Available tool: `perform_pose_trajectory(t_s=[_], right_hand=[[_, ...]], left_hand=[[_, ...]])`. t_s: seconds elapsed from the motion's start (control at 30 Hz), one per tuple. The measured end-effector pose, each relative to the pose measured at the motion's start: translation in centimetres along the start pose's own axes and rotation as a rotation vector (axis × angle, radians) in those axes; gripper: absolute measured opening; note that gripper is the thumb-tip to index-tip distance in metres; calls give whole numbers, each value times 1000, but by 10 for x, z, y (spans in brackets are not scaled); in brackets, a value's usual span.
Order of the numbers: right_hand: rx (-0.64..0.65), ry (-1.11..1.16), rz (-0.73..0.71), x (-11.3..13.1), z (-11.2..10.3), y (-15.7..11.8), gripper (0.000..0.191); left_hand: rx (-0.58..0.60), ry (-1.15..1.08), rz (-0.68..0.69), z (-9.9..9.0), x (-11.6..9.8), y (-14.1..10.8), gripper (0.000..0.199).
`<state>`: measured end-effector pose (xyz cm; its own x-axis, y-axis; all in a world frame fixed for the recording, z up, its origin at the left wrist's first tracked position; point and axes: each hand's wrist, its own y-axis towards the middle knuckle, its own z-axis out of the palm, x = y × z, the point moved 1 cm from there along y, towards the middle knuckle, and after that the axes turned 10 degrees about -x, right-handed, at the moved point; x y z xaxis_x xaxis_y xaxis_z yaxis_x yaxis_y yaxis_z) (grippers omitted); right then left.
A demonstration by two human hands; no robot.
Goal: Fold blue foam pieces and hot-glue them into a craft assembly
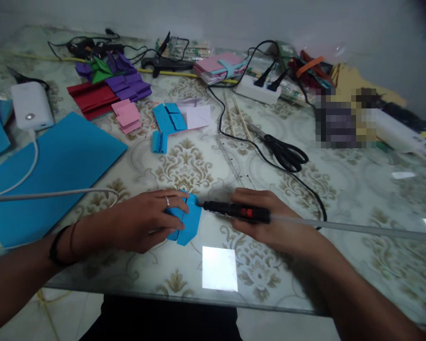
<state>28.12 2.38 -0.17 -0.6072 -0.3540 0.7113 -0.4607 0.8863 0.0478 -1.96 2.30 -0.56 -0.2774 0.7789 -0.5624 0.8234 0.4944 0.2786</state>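
My left hand (145,220) lies palm down with its fingers spread over a small folded blue paper piece (190,223), pressing it to the patterned table. A ring and dark wrist bands are on that arm. Wrapped round a black glue gun (236,211) is my right hand (266,220). The gun's nozzle points left and is at the upper right edge of the blue piece; whether it touches cannot be made out. A long pale glue stick (341,227) runs from the gun's back end to the right.
Black scissors (287,152), wooden sticks (242,117) and a black cord lie beyond my hands. Farther back are folded papers (128,115) and a white power strip (258,90). At left, a large blue sheet (67,166) lies near a white power bank (31,106).
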Motion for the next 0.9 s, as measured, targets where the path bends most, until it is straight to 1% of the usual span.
perform_pose_trajectory(t_s=[0.2, 0.4, 0.5, 0.6, 0.7, 0.9], right_hand=[[17, -13, -12, 0, -5, 0, 17], [44, -48, 6, 2, -9, 2, 19], [56, -26, 25, 2, -10, 2, 21], [84, 21, 54, 1, -10, 3, 28], [113, 47, 88, 1, -11, 3, 33], [114, 59, 108, 2, -12, 3, 32]], left_hand=[[-9, -2, 3, 1, 1, 0, 24], [-16, -15, 13, 1, 2, 1, 22], [-21, -8, 17, 1, 2, 1, 22], [-27, -5, 14, 1, 2, 0, 23], [0, 12, 4, 1, 2, -1, 24], [1, 28, 14, 2, 3, -3, 25]])
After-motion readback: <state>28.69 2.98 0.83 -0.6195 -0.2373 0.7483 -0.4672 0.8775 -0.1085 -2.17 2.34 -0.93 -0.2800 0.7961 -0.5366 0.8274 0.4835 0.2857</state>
